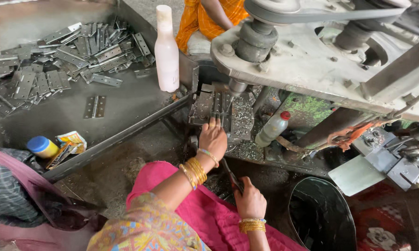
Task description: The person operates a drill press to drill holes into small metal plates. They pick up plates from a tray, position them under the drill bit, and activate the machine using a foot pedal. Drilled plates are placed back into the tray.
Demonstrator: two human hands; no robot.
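Left hand [213, 137] lay flat on the press bed [218, 109], fingers spread and pressing down on a hinge plate [217, 103] right under the ram [237, 86]. Not a closed grip, more a hold-down; whether the fingertips pinched the plate edge, I couldn't tell. Right hand [250, 201] was wrapped tight round a dark lever [229, 173] low beside the bed, near the lap.

Risks as I read them:
- Fingertips sat just beside the ram. A lever pull with the hand there could crush them.
- Metal chips [241, 122] covered the bed; the plate could seat crooked and punch off-centre.
- Loose pink cloth [191, 200] lay near the lever, so it might snag.
- Small bottle [272, 128] leaned on the bed edge in the chips; vibration could tip it.

Counts:
- Bottles: two, the small one with a red cap and a tall pale one [166, 49] on the tray [125, 100].
- One blue-capped jar [42, 147], next to a crumpled packet [70, 142].
- One black bucket [322, 214] at lower right.
- Hinges: one heap [56, 60], too many to count, plus a single one [95, 106] lying apart on the tray.
- Other people: one in orange [204, 18] behind the press, another's hand [418, 151] at far right.
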